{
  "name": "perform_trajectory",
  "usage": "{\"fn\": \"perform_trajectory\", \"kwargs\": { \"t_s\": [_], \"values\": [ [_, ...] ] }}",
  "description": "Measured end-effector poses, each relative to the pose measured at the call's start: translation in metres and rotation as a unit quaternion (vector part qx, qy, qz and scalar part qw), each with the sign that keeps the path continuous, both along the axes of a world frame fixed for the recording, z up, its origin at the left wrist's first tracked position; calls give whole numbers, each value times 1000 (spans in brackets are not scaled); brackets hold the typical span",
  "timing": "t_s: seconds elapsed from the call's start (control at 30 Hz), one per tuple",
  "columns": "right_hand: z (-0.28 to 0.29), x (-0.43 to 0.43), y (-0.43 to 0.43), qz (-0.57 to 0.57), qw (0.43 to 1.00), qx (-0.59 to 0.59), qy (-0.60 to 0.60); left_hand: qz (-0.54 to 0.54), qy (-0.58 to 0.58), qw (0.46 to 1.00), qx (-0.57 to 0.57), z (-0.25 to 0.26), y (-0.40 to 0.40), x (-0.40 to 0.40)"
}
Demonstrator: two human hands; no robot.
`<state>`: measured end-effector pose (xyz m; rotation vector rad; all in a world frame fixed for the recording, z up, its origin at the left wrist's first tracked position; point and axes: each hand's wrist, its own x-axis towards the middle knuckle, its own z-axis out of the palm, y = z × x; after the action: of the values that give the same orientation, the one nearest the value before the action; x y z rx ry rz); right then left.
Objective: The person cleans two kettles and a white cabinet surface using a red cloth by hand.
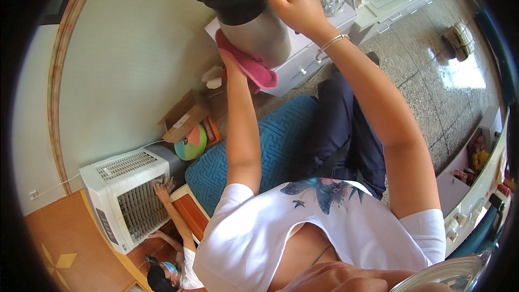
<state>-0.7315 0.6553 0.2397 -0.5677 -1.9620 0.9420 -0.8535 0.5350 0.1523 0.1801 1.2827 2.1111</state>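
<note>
A steel thermos jug [255, 34] with a black lid and spout is lifted before me, slightly tilted. My right hand [298, 4] grips its black handle near the top. A pink cloth [249, 65] lies against the jug's lower side. My left hand [228, 56] holds this cloth to the jug from below; the fingers are mostly hidden by the cloth and the jug. A white drawer cabinet [302, 67] stands behind the jug.
A blue patterned seat [279, 134] is beside my legs. At lower left, another person's hand [162, 190] holds a cloth against a white air cooler [129, 170]. An opened cardboard box [186, 115] and a round colourful fan [190, 142] are near the wall. A bundle [460, 42] lies on the floor.
</note>
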Motion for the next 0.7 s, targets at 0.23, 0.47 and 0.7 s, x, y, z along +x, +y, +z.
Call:
{"fn": "perform_trajectory", "kwargs": {
  "t_s": [0.23,0.47,0.7],
  "values": [
    [5,-7,3,-13,997,71,-12,118,229,959,-117,-73,-43,13],
    [9,1,-1,-14,998,67,12,149,93,984,18,-9,-87,69],
    [13,1,-10,-27,998,57,19,248,408,877,-49,4,-56,51]
  ]
}}
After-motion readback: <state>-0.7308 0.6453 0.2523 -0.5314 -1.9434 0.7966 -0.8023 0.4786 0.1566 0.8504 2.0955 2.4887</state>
